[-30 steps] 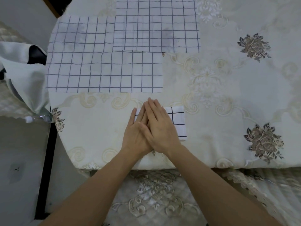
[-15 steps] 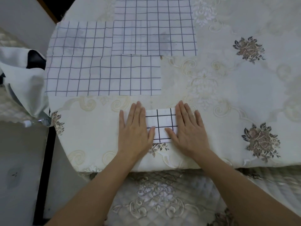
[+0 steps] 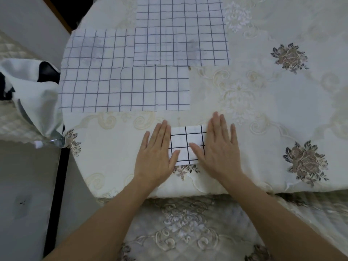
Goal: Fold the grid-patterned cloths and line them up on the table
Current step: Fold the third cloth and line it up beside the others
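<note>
The fingers (image 3: pixel 163 133) of my left hand (image 3: pixel 156 153) are straight and close together. They lie flat over the left end of the folded cloth (image 3: pixel 187 146), and the thumb rests on its near left corner. The fingers (image 3: pixel 219 127) of my right hand (image 3: pixel 220 149) are straight too, only the little finger stands a bit apart. They cover the right end of the same cloth, and the right thumb points left across its middle. Both palms are down and press; no finger is curled round anything. The folded cloth is a small white rectangle with dark grid lines, between my two hands, close to the near edge of the table (image 3: pixel 263 113). Just near of it a brown flower (image 3: pixel 185 169) is woven in the cream tablecloth. Farther away, apart from the folded cloth, the near flat cloth (image 3: pixel 124 89) lies open, with paler grid lines. Beyond it are the left flat cloth (image 3: pixel 98 46) and the far flat cloth (image 3: pixel 180 29); their edges meet, and the far one seems to lie over the left one. Two bigger brown flowers (image 3: pixel 305 162) are at the right side of the table. Off the left edge hangs a crumpled pale fabric (image 3: pixel 32 95). Below my forearms is a quilted cover (image 3: pixel 188 223).
</note>
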`<state>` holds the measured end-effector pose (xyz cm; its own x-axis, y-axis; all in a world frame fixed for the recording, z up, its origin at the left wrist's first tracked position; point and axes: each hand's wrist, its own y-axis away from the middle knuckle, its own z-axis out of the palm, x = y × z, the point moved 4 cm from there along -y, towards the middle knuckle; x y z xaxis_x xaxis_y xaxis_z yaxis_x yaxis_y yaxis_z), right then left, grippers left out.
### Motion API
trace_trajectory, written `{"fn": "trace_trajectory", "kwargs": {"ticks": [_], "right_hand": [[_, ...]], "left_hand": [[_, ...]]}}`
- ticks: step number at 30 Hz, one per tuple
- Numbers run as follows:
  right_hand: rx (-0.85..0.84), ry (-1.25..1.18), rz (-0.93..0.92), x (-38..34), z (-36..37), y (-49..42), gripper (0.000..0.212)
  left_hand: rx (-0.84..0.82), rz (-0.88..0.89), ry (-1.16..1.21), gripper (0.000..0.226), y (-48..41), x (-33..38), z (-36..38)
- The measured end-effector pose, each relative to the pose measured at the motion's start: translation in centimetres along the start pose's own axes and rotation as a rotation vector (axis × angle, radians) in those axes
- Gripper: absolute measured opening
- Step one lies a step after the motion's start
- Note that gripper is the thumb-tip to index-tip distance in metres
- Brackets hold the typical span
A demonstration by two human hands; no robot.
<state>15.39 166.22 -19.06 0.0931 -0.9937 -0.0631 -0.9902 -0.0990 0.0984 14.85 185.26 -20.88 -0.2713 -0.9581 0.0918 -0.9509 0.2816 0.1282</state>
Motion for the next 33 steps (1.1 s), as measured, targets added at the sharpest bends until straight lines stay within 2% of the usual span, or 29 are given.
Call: {"fn": "trace_trajectory", "kwargs": {"ticks": [3, 5, 11, 16, 19, 23, 26, 29, 33], "right_hand": [[-0.026, -0.109, -0.212, -4.6, 0.9, -0.5, 0.083], [-0.076, -0.105, -0.267, -5.1, 1.8, -0.4, 0.082], [-0.119, -0.018, -0.127, 1.8, 2.0, 0.4, 0.085], [-0.169, -0.022, -0.104, 3.5, 0.6, -0.1, 0.083], [-0.053, -0.067, -0.142, 2.6, -1.6, -2.1, 0.067], [-0.083, -0.144, -0.362, 0.2, -2.9, -5.4, 0.043], [-0.209, -0.181, -0.347, -0.7, -3.1, -7.2, 0.036], [-0.365, -0.178, -0.299, -1.2, -3.1, -8.4, 0.037], [-0.577, -0.307, -0.223, -1.3, -2.9, -9.3, 0.037]], "left_hand": [[-0.018, 0.002, 0.001, 0.072, 0.0, 0.0, 0.1], [-0.018, 0.008, -0.006, 0.073, 0.1, -0.1, 0.2], [-0.005, 0.008, 0.011, 0.075, 0.0, -0.1, 0.0], [-0.038, -0.011, 0.081, 0.078, 0.2, -0.1, -0.5], [-0.012, 0.055, 0.08, 0.084, 1.1, 0.3, -1.0], [0.093, 0.162, 0.074, 0.066, 2.1, 0.8, -1.0], [0.133, 0.173, 0.101, 0.056, 2.4, 0.9, -0.9], [0.138, 0.17, 0.115, 0.053, 2.6, 0.9, -0.8], [0.119, 0.167, 0.113, 0.052, 2.9, 0.9, -0.9]]}}
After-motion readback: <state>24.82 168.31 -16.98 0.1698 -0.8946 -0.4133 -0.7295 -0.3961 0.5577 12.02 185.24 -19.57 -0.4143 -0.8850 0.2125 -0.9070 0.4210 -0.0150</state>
